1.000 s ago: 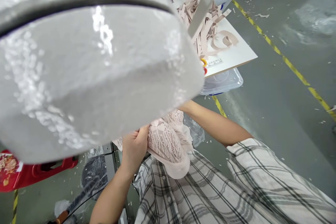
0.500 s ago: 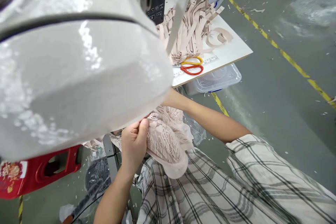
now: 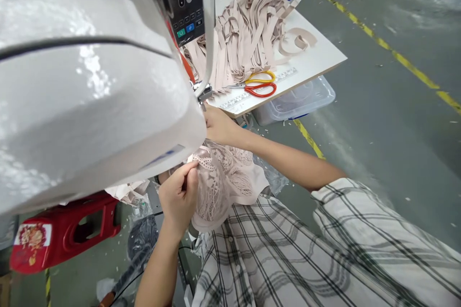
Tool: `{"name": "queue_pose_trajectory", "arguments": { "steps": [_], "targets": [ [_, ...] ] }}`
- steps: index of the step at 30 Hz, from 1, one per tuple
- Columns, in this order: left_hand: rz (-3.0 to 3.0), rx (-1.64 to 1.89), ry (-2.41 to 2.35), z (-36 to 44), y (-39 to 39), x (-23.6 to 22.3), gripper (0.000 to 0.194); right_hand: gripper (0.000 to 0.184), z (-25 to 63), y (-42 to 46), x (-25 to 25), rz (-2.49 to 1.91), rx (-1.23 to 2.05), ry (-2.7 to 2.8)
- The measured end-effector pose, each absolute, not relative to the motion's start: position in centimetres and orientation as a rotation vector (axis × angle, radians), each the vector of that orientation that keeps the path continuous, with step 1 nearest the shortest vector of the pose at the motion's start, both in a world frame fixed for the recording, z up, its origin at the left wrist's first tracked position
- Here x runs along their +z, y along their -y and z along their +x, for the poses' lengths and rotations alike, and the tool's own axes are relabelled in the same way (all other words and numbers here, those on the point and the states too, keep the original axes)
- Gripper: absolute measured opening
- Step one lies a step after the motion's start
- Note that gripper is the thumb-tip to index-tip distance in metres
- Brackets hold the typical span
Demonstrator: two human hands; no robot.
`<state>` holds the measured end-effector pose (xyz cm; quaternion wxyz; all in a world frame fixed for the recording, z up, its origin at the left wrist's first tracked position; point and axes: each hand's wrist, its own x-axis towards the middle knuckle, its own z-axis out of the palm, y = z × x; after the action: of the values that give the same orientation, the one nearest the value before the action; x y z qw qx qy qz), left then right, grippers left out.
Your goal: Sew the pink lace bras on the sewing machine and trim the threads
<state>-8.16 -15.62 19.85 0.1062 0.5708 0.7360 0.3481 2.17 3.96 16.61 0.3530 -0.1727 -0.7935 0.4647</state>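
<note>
A pale pink lace bra [image 3: 216, 187] hangs over the near edge of the sewing machine [image 3: 108, 120], against my shirt. My left hand [image 3: 179, 196] pinches the bra's edge between thumb and fingers, just below the machine head. Beyond it, my right hand [image 3: 221, 124] is beside the machine's needle end, above the lace. Its fingertips are hidden behind the machine head, so what they hold does not show. The needle area is also hidden by the white housing.
On the white tabletop [image 3: 317, 62] lie a heap of pink fabric strips [image 3: 248, 33] and scissors [image 3: 259, 88] with red and yellow handles. A clear plastic box [image 3: 298, 100] sits under the table edge. A red stool [image 3: 72, 230] stands at lower left.
The view has shifted, and the machine head covers less of the scene. More of my right hand shows. The bra's lower part has swung left and its top edge is now visible by my left hand.
</note>
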Motion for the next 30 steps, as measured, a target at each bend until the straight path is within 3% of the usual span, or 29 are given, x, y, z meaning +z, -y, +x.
{"name": "queue_pose_trajectory", "arguments": {
  "steps": [19,30],
  "targets": [
    [1.861,1.155,-2.218,-9.5,15.9,18.3,0.02,0.01,1.8,-3.6,17.0,-0.412,1.224,2.002],
    [1.777,1.204,-2.27,-10.1,16.2,17.4,0.019,0.004,1.8,-3.0,17.0,-0.559,1.176,2.044]
  ]
}}
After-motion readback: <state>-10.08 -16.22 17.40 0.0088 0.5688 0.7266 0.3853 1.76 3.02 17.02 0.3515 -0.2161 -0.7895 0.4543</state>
